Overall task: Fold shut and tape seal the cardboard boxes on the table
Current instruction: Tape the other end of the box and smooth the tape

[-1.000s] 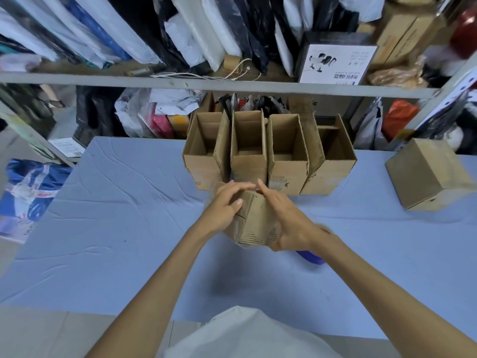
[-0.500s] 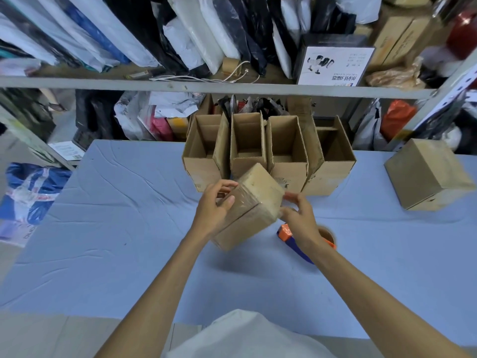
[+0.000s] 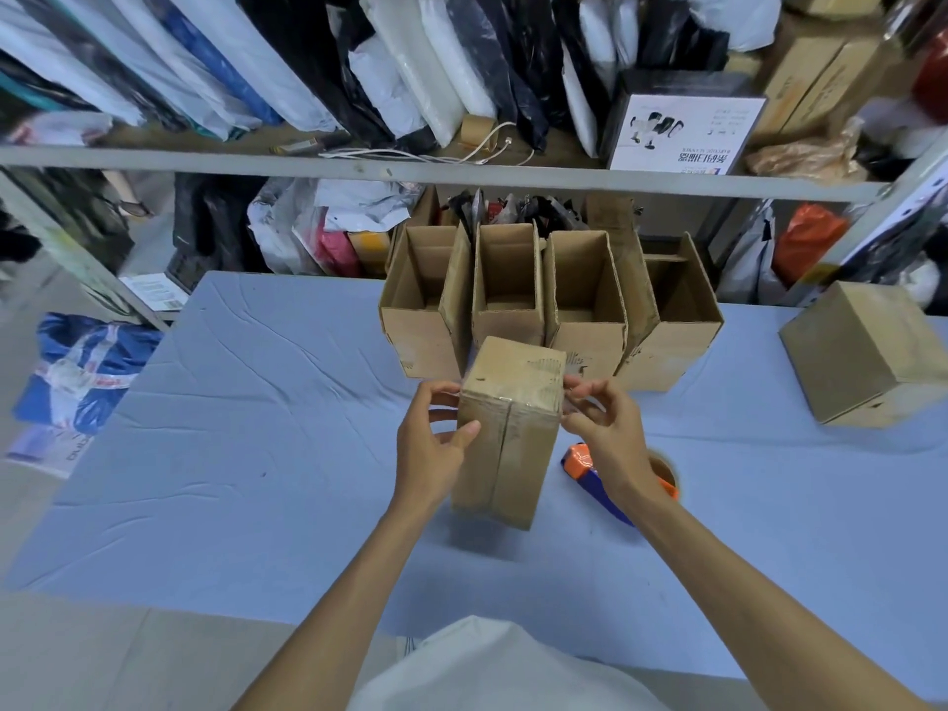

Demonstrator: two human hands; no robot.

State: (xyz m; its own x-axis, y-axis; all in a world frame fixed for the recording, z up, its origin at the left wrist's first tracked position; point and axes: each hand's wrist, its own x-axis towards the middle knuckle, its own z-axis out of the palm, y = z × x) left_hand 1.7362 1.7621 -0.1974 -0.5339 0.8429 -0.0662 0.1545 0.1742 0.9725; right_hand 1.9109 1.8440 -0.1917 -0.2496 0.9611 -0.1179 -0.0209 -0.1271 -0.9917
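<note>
flanking a glossy-taped oblong cardboard box (image 3: 508,402), left hand (image 3: 428,449) and right hand (image 3: 608,438), fingers curled round it

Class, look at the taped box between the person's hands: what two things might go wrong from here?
1. The taped box stands tall and narrow, gripped mainly by the left hand; the right hand is only at its top corner, so it might tip.
2. The tape dispenser lies right beneath the right wrist and may get knocked or snag it.
</note>
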